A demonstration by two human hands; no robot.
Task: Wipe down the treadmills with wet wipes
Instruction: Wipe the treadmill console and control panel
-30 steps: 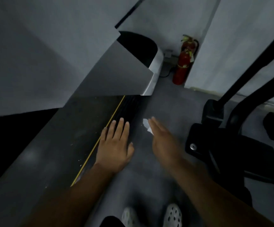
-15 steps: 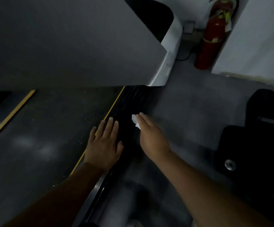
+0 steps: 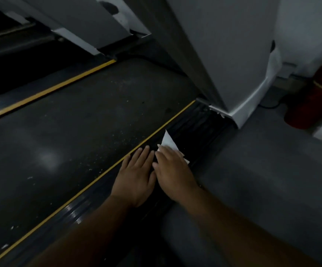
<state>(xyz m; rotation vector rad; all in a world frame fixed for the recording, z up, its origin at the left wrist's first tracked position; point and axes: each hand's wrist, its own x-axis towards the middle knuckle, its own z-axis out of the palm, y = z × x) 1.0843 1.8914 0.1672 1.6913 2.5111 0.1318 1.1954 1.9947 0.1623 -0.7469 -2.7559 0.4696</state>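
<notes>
A dark treadmill belt with dust specks runs diagonally, edged by a thin yellow line and a ribbed black side rail. My left hand lies flat with straight fingers on that rail, beside the yellow line. My right hand presses a white wet wipe flat onto the rail; the wipe sticks out beyond the fingertips. The two hands touch side by side.
The treadmill's grey upright and white base cover stand just beyond the hands. A red fire extinguisher stands at the right by the wall. Grey floor lies right of the rail. A second yellow-edged belt lies at the left.
My right hand has come down from the floor side onto the rail with the wipe, next to my left hand. The view has swung left and nearer to the belt.
</notes>
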